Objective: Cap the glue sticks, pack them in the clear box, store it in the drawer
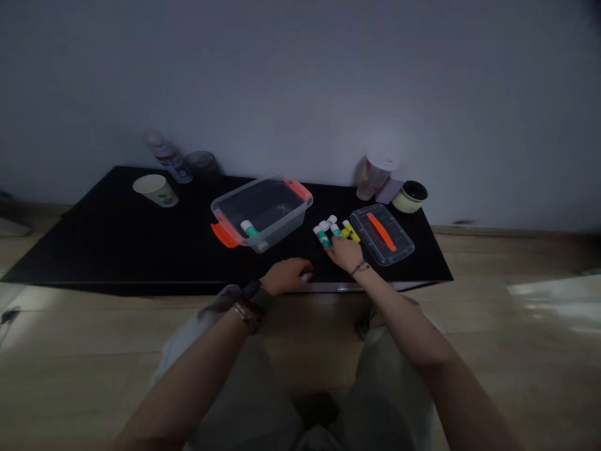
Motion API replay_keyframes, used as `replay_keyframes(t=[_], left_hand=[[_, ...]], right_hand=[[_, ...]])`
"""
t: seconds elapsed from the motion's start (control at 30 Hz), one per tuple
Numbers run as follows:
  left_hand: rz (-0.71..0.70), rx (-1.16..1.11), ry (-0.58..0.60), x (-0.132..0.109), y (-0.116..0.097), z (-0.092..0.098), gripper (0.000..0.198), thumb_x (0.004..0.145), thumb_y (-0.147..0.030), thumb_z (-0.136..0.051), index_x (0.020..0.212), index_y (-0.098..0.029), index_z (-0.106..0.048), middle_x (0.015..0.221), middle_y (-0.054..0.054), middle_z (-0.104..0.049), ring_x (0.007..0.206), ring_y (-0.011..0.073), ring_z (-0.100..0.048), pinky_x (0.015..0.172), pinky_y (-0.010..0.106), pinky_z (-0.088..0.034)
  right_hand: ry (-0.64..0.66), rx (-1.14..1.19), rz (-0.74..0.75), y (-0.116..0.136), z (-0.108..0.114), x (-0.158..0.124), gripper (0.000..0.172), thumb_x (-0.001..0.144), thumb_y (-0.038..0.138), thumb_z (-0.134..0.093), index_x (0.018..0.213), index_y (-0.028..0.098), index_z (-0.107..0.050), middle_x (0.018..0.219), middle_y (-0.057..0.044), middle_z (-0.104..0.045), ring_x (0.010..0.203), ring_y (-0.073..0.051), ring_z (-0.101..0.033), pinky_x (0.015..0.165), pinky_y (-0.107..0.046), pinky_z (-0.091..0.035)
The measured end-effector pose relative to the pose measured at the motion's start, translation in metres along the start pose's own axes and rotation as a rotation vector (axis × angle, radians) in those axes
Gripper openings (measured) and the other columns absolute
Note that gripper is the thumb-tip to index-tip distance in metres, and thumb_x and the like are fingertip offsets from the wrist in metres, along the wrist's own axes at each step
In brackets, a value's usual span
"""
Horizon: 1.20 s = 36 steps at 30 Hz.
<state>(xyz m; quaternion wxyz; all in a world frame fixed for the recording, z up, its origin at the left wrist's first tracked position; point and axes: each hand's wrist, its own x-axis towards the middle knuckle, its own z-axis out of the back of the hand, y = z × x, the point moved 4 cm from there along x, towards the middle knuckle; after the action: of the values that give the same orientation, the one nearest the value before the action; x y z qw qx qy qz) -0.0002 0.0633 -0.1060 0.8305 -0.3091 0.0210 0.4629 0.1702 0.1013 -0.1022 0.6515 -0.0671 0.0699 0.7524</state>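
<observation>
right hand [346, 252] is reaching onto a little cluster of green, white and yellow glue sticks [322, 237], between the clear tub [287, 227] and the orange-handled lid [382, 235], but i can't tell if i'm pinching one. left hand [284, 275] is curling by the black table's [188, 257] front edge, something whitish [307, 276] showing at the fingertips, grip unclear. one green-and-white stick [250, 228] is sitting inside the tub.

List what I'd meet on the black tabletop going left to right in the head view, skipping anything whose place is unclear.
Paper cup, dark container, clear box, cluster of glue sticks, clear lid, cream-colored pot.
</observation>
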Motion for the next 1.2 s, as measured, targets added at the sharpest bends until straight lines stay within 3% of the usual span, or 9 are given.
replay_keyframes(t=[0.17, 0.33, 0.43, 0.53, 0.67, 0.8, 0.9, 1.03, 1.2], left_hand=[[0.058, -0.147, -0.089, 0.011, 0.001, 0.001, 0.041, 0.093, -0.039, -0.048, 0.126, -0.018, -0.061, 0.119, 0.01, -0.071, 0.107, 0.0251, -0.067, 0.087, 0.032, -0.05], [0.178, -0.404, -0.128, 0.016, 0.011, -0.007, 0.048, 0.093, -0.045, -0.048, 0.124, -0.01, -0.06, 0.123, 0.018, -0.068, 0.115, 0.0306, -0.065, 0.095, 0.036, -0.048], [0.261, -0.72, -0.196, 0.016, 0.018, -0.008, 0.049, 0.091, -0.052, -0.05, 0.119, -0.014, -0.061, 0.12, 0.017, -0.069, 0.113, 0.031, -0.065, 0.091, 0.039, -0.051], [0.243, -1.068, -0.233, 0.016, 0.021, -0.008, 0.05, 0.086, -0.06, -0.057, 0.109, -0.015, -0.061, 0.11, 0.012, -0.07, 0.102, 0.0269, -0.067, 0.084, 0.038, -0.054], [0.195, -1.216, -0.323, 0.014, 0.025, -0.006, 0.053, 0.074, -0.061, -0.072, 0.097, -0.014, -0.061, 0.1, 0.009, -0.07, 0.095, 0.026, -0.066, 0.081, 0.039, -0.056], [0.185, -1.188, -0.39, 0.013, 0.03, -0.009, 0.051, 0.071, -0.057, -0.077, 0.097, -0.015, -0.061, 0.093, 0.009, -0.07, 0.093, 0.0265, -0.067, 0.079, 0.039, -0.055], [0.187, -1.178, -0.376, 0.011, 0.029, -0.011, 0.048, 0.073, -0.055, -0.076, 0.097, -0.016, -0.061, 0.09, 0.008, -0.071, 0.09, 0.026, -0.068, 0.076, 0.038, -0.055], [0.183, -1.186, -0.346, 0.007, 0.028, -0.01, 0.049, 0.075, -0.055, -0.074, 0.1, -0.015, -0.059, 0.094, 0.009, -0.07, 0.089, 0.0249, -0.068, 0.073, 0.037, -0.055], [0.165, -1.144, -0.37, 0.004, 0.032, -0.007, 0.052, 0.075, -0.059, -0.072, 0.1, -0.016, -0.058, 0.095, 0.009, -0.069, 0.089, 0.0247, -0.067, 0.076, 0.038, -0.054]], right_hand=[[0.051, -0.003, -0.057, 0.01, -0.012, 0.009, 0.042, 0.095, 0.047, -0.054, 0.112, 0.011, -0.065, 0.109, -0.018, -0.072, 0.099, -0.029, -0.07, 0.079, -0.033, -0.052], [0.052, 0.109, -0.013, 0.013, -0.002, 0.005, 0.044, 0.096, 0.053, -0.052, 0.103, 0.013, -0.069, 0.1, -0.018, -0.073, 0.092, -0.027, -0.069, 0.071, -0.03, -0.047], [0.066, 0.294, 0.168, 0.019, 0.005, -0.003, 0.043, 0.095, 0.055, -0.055, 0.091, 0.014, -0.068, 0.085, -0.011, -0.072, 0.078, -0.02, -0.066, 0.064, -0.026, -0.04], [0.107, 0.491, 0.402, 0.026, 0.008, -0.012, 0.036, 0.094, 0.047, -0.061, 0.085, 0.013, -0.066, 0.075, -0.004, -0.067, 0.067, -0.012, -0.057, 0.06, -0.024, -0.034], [0.137, 0.624, 0.507, 0.022, 0.013, -0.007, 0.035, 0.1, 0.042, -0.051, 0.089, 0.014, -0.069, 0.071, 0.0, -0.063, 0.063, -0.011, -0.053, 0.06, -0.023, -0.034], [-0.174, 0.414, 0.32, 0.002, 0.021, 0.018, 0.033, 0.102, 0.035, -0.046, 0.107, 0.013, -0.07, 0.096, -0.01, -0.069, 0.087, -0.019, -0.06, 0.077, -0.029, -0.042], [-0.342, 0.139, 0.219, -0.004, 0.015, 0.034, 0.036, 0.098, 0.026, -0.051, 0.129, 0.014, -0.063, 0.127, -0.018, -0.062, 0.12, -0.031, -0.051, 0.097, -0.042, -0.039], [-0.375, -0.029, 0.243, 0.004, -0.005, 0.045, 0.044, 0.094, 0.022, -0.054, 0.138, 0.02, -0.057, 0.144, -0.015, -0.053, 0.141, -0.035, -0.032, 0.112, -0.055, -0.024], [-0.363, -0.075, 0.302, 0.019, -0.02, 0.05, 0.033, 0.095, 0.021, -0.05, 0.125, 0.02, -0.066, 0.125, -0.013, -0.065, 0.134, -0.032, -0.04, 0.115, -0.055, -0.017]])
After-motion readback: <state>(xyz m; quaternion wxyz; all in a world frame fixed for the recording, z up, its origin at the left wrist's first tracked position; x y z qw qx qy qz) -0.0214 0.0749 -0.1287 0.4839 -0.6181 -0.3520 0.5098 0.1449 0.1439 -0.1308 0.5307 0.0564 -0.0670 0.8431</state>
